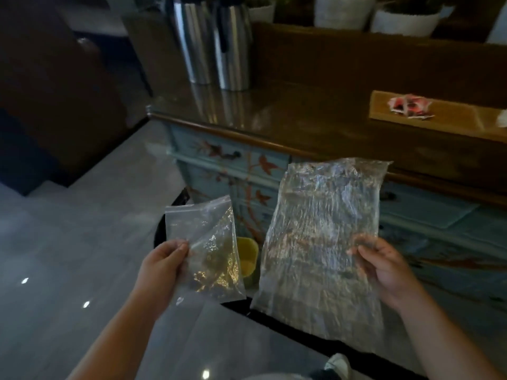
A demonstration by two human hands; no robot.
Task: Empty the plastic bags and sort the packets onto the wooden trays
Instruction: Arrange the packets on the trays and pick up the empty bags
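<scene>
Hands hold two clear plastic bags up in front of a painted bench. Left hand (162,266) has its fingers closed, pinching the small zip bag (208,250) by its left edge. Right hand (384,267) pinches the large crinkled bag (323,242) at its right edge. Red packets (410,105) lie on a wooden tray (450,119) on the bench (301,124).

Two bare forearms with no sleeves, left hand (162,266), right hand (384,267), white shoe (338,364)
</scene>
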